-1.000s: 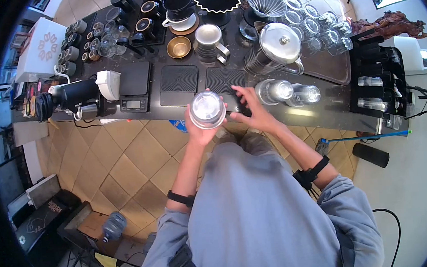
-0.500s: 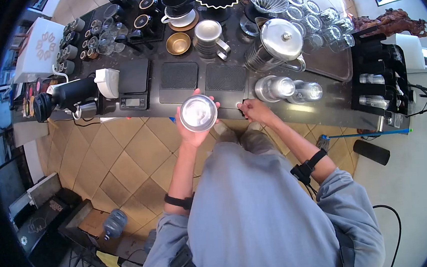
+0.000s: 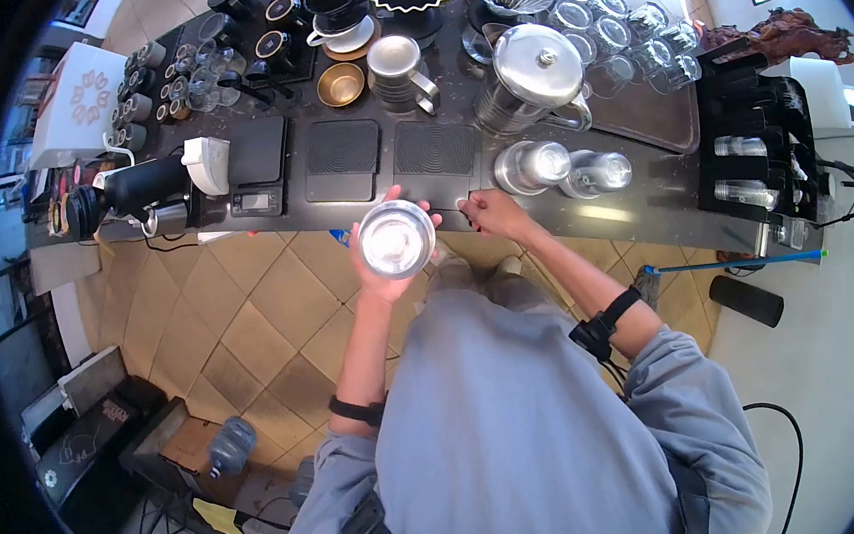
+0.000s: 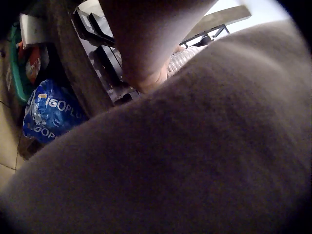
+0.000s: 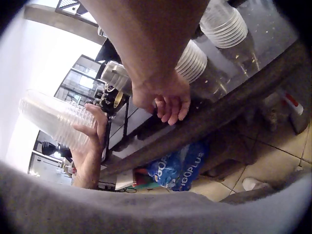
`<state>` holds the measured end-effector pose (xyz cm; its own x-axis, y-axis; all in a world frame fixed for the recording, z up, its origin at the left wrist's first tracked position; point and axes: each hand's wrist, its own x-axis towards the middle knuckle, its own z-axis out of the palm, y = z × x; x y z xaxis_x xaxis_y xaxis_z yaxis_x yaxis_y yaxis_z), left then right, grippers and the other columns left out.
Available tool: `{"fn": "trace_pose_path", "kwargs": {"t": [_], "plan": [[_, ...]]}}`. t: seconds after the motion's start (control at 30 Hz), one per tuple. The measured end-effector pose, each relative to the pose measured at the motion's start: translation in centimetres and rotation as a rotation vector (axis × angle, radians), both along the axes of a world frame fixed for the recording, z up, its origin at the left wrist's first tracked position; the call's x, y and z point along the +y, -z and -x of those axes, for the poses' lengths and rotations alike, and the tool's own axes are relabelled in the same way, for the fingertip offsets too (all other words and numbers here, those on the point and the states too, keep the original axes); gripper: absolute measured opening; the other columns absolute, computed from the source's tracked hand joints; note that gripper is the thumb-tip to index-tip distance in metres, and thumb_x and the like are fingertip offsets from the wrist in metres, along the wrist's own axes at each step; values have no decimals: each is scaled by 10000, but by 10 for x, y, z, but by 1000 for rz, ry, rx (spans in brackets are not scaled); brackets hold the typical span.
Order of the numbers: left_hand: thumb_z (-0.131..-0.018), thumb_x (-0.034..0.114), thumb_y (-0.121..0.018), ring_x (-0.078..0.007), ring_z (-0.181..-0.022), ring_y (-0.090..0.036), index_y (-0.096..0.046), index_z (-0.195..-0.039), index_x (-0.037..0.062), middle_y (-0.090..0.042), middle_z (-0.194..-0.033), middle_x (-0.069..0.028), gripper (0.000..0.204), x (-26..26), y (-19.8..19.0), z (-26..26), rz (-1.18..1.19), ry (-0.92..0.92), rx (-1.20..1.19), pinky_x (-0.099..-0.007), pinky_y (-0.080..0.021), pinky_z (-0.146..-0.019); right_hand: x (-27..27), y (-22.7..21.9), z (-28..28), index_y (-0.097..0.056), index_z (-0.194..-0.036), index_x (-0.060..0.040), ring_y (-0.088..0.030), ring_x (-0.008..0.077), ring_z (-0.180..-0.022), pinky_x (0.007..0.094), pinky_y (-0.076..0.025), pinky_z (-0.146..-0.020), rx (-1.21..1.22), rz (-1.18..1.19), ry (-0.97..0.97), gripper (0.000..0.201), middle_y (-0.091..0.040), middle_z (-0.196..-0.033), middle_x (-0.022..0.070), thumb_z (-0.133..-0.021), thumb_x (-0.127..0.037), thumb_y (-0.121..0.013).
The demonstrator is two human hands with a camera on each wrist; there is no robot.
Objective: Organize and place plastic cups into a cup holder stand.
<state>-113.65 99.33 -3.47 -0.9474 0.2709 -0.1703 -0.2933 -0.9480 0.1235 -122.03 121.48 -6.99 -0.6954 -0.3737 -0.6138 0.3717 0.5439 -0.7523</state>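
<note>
My left hand (image 3: 376, 283) grips a stack of clear plastic cups (image 3: 397, 239), seen end-on in front of the counter. From the right wrist view, that stack (image 5: 58, 117) slants up and away, with fingers spread around its ribbed rims. My right hand (image 3: 495, 213) is at the counter's front edge, right of the held stack. Its fingers (image 5: 170, 109) are curled in, and nothing clearly shows between them. Two more stacks of clear cups, a left one (image 3: 531, 166) and a right one (image 3: 596, 173), stand on the counter beyond this hand.
Along the counter (image 3: 643, 205) are two black ridged mats, a scale (image 3: 257, 200), a lidded steel pitcher (image 3: 537, 73), a steel mug (image 3: 397, 68) and a brass bowl (image 3: 341, 85). Upturned glasses (image 3: 620, 36) cover the back right. A blue bag (image 5: 180, 165) sits below the counter.
The left hand has drawn the cup stack slightly leftward, away from the right hand. The right hand went from spread fingers beside the stack to curled fingers at the counter edge.
</note>
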Motion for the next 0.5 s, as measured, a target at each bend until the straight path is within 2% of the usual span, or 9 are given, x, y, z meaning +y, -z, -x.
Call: {"fn": "trace_pose_path", "kwargs": {"t": [0.13, 0.3, 0.33, 0.4, 0.5], "plan": [[-882, 620, -554, -475, -1248, -496, -266, -1526, 127, -465, -1362, -276, 861, 21, -6, -11, -51, -4, 16, -570, -583, -801, 0, 5, 1, -587, -715, -35, -580, 174, -501, 339, -478, -560, 42, -35, -18, 434, -611, -616, 58, -958, -394, -582], [-886, 610, -559, -480, -1254, -482, -262, -1526, 125, -461, -1367, -277, 857, 58, -17, -28, -29, 16, 34, -597, -582, -790, 13, 9, -3, -598, -721, -17, -606, 225, -576, 375, -471, -600, 71, 0, -46, 433, -611, -622, 90, -944, -388, -575], [-886, 610, -559, -480, -1254, -482, -262, -1526, 125, -461, -1367, -277, 857, 68, -18, -32, -17, 15, 41, -597, -582, -790, 22, 8, -7, -598, -721, -17, -606, 225, -576, 375, -471, -600, 78, 12, -47, 433, -611, -622, 90, -944, -388, -575], [-882, 611, -566, -477, -1257, -475, -263, -1525, 127, -453, -1376, -274, 860, 91, -21, -43, -23, 21, 31, -601, -585, -802, 48, 2, -20, -604, -738, 2, -608, 238, -618, 388, -466, -618, 268, 58, -103, 402, -627, -649, 119, -933, -349, -576], [-882, 611, -565, -475, -1257, -474, -272, -1520, 125, -450, -1383, -269, 854, 135, -20, -59, -15, 40, 17, -614, -581, -809, 107, -30, -44, -611, -768, 15, -597, 227, -617, 383, -469, -626, 332, 149, -168, 354, -625, -645, 136, -933, -294, -565]]}}
